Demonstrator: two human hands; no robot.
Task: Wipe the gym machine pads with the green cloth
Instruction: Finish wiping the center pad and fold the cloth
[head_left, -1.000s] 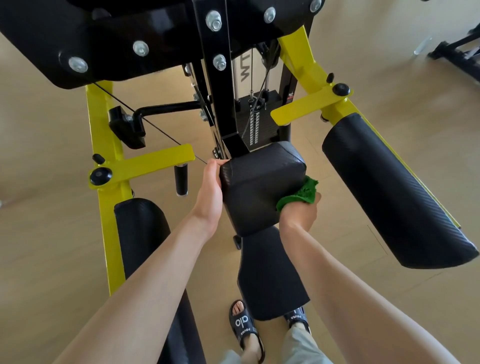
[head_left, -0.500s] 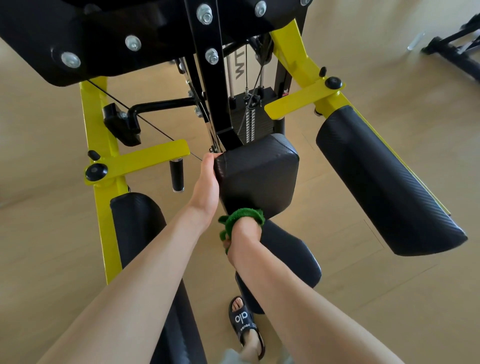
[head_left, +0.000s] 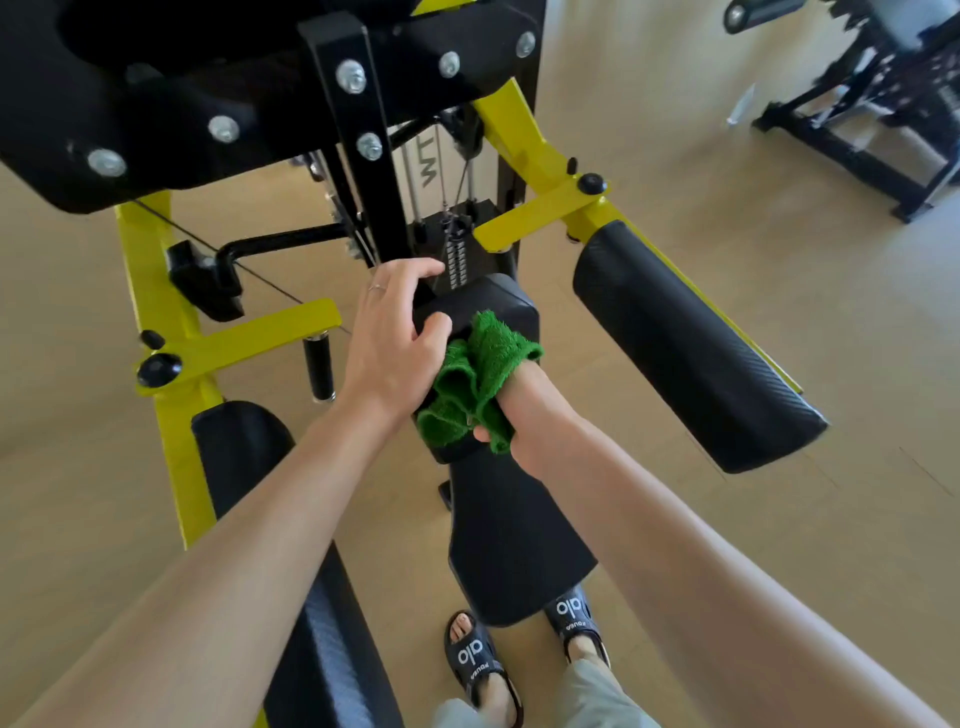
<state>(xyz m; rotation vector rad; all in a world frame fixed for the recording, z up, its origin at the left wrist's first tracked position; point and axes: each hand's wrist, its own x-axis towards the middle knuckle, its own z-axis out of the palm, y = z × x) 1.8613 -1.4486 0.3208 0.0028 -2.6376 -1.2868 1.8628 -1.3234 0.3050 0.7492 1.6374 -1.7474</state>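
Since half a second ago, the green cloth has been carried from the lower edge of the centre pad up onto its face, bunched in the closed right hand. That pad's far left corner is gripped by the left hand, fingers curled over. Long black side pads flank it, angled away along yellow arms. A seat pad runs toward two sandals.
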